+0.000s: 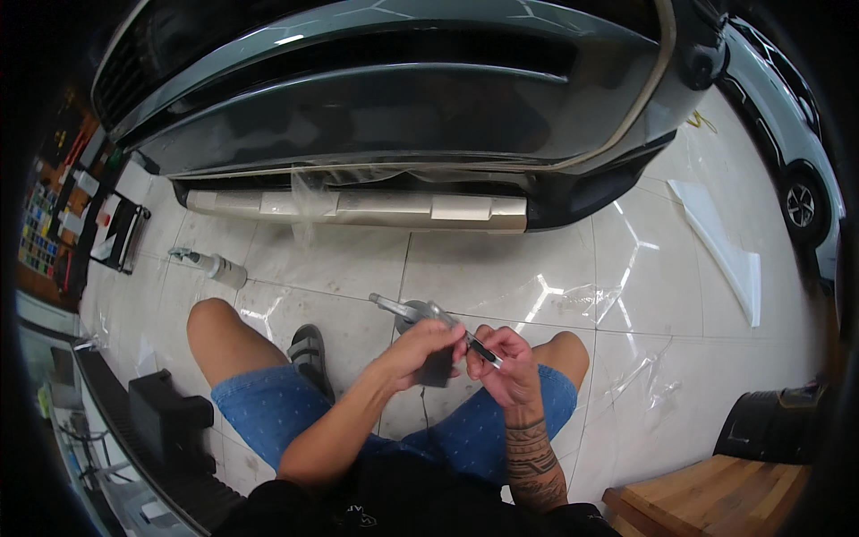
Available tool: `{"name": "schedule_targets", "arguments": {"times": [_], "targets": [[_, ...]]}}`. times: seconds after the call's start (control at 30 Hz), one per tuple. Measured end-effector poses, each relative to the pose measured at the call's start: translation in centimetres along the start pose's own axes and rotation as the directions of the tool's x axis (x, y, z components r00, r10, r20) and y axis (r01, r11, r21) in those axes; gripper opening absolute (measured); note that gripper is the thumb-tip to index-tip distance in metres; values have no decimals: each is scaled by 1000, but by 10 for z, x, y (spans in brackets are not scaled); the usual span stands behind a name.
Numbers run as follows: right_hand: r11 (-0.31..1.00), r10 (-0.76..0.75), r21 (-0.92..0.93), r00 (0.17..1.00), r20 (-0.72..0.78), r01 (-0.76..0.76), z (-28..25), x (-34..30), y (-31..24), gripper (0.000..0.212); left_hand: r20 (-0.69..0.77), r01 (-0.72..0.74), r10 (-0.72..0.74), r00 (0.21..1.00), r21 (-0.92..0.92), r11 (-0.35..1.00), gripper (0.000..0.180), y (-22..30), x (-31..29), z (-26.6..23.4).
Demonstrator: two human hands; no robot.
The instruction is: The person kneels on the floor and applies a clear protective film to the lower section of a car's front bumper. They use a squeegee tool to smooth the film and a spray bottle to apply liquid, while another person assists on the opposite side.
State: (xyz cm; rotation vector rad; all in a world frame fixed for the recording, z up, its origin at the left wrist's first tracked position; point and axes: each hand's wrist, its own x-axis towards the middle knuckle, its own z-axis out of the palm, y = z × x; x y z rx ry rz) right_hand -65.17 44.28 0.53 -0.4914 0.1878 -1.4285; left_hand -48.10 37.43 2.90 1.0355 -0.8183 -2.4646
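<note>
Both my hands meet above my lap, between my knees. My left hand (419, 347) is closed around a slim silver-grey tool (394, 307) whose narrow end sticks out to the left. A dark flat piece (437, 369) hangs just below its fingers, perhaps a squeegee card. My right hand (510, 369) pinches a small black and silver tool (486, 352), shaped like a slim cutter, its tip pointing toward my palm. Behind the left hand shows a grey rounded object (413, 315), mostly hidden; I cannot tell its kind.
A dark grey car bumper (376, 116) spans the far side, with clear film (309, 192) hanging from its lower edge. A spray bottle (219, 268) lies on the tiled floor (501, 268). White sheet (729, 251), wooden bench (716, 497) and another car (796, 152) are at right; a black step (170, 412) at left.
</note>
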Motion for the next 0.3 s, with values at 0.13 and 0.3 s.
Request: {"name": "schedule_targets", "arguments": {"times": [0.13, 0.3], "targets": [[932, -237, 322, 953, 187, 169, 6, -15, -37, 41, 974, -702, 22, 226, 147, 697, 25, 50, -46, 57], [935, -331, 160, 619, 713, 316, 49, -41, -80, 43, 926, -815, 206, 317, 154, 558, 30, 61, -66, 35]]}}
